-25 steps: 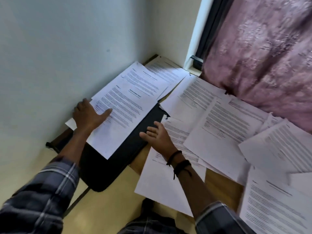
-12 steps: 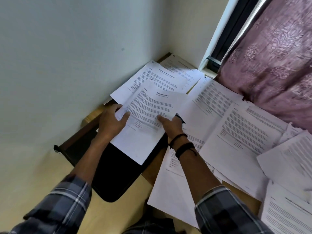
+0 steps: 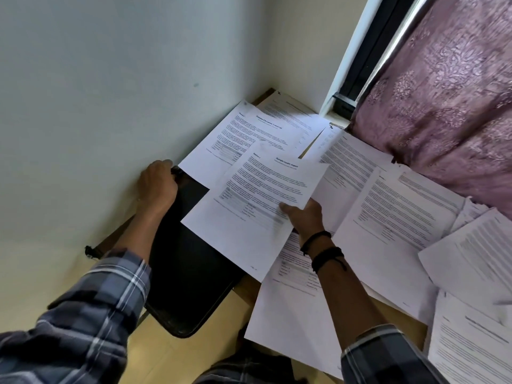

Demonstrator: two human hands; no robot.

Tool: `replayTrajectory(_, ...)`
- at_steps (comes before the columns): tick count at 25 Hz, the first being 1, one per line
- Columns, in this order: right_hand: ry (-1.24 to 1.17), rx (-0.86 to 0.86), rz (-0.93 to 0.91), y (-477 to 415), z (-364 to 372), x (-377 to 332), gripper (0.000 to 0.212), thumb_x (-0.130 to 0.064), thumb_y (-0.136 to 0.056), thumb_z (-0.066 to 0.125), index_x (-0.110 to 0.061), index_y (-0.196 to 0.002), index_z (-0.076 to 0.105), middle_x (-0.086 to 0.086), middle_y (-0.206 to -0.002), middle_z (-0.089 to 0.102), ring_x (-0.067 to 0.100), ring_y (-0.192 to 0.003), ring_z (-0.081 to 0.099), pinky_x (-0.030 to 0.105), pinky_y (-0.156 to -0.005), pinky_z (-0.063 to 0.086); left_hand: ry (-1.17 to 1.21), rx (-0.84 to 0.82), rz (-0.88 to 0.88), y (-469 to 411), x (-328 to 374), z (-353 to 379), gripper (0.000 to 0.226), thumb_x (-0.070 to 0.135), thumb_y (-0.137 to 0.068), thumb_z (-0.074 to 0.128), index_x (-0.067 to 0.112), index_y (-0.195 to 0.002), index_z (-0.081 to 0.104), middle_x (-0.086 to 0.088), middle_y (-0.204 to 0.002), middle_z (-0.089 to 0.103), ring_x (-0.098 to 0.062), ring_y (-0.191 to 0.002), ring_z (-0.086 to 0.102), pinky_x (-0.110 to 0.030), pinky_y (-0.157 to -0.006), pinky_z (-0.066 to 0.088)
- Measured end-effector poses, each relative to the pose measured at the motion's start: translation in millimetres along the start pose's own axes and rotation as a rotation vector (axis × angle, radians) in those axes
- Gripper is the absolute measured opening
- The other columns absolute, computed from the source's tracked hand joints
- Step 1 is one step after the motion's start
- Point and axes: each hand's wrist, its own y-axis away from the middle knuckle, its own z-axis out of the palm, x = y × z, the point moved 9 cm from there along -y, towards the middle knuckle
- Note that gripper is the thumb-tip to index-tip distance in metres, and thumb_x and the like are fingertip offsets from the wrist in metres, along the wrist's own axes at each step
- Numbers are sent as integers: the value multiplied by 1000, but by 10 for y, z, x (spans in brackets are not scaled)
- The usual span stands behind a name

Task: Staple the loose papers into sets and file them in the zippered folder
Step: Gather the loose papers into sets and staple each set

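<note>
My right hand (image 3: 303,217) pinches a printed paper set (image 3: 255,200) by its right edge and holds it lifted over the black zippered folder (image 3: 191,289). The folder lies along the wall at the desk's left edge and juts past the front. My left hand (image 3: 156,182) grips the folder's far corner near the wall. Another printed set (image 3: 238,131) lies beyond, partly on the folder's far end. Many loose printed sheets (image 3: 388,214) cover the desk to the right. No stapler is in view.
A white wall (image 3: 110,106) runs close along the left. A purple patterned curtain (image 3: 443,92) hangs at the back right beside a dark window frame (image 3: 368,59). Bare wooden desk (image 3: 246,292) shows between folder and papers.
My left hand let go of the paper set and moved to the folder's far corner. My right hand now holds the set alone, lifted and shifted right.
</note>
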Motion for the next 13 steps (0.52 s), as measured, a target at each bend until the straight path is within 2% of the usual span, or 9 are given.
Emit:
replayTrajectory(2, 37, -34, -25, 18, 68, -4, 42, 2, -81, 73, -6, -121, 63, 8, -118, 66, 25, -111, 63, 42, -101, 49, -72, -34, 12, -69, 35, -14, 13, -4, -82, 50, 2, -82, 61, -22, -92, 64, -46, -87, 60, -41, -66, 44)
replayTrajectory(5, 86, -31, -35, 20, 136, 12, 48, -3, -78, 76, -5, -123, 60, 9, -120, 66, 25, -110, 63, 43, -101, 50, -110, -67, 44, -59, 57, -41, 16, -1, -85, 50, -1, -91, 65, -24, -100, 64, -46, -91, 60, -46, -74, 49)
replayTrajectory(7, 107, -19, -24, 33, 165, 7, 55, -6, -78, 78, -2, -126, 53, 9, -121, 63, 24, -111, 62, 40, -102, 49, -89, -10, 48, 21, 69, -161, 15, 3, -89, 52, -3, -95, 65, -25, -102, 61, -47, -90, 59, -48, -74, 48)
replayTrajectory(11, 187, 16, -28, 116, 176, -3, 64, -9, -81, 76, 2, -129, 35, 3, -119, 52, 15, -109, 53, 23, -97, 42, -4, 142, 39, 412, 196, -549, 22, 16, -96, 56, 0, -108, 64, -22, -103, 59, -41, -90, 59, -45, -75, 45)
replayTrajectory(13, 220, 57, -66, 163, 138, -28, 72, -11, -79, 78, 2, -132, 31, 10, -128, 49, 21, -119, 50, 24, -99, 40, 110, 199, 51, 683, 319, -679, 20, 18, -95, 60, 4, -108, 66, -18, -102, 63, -36, -89, 61, -42, -78, 44)
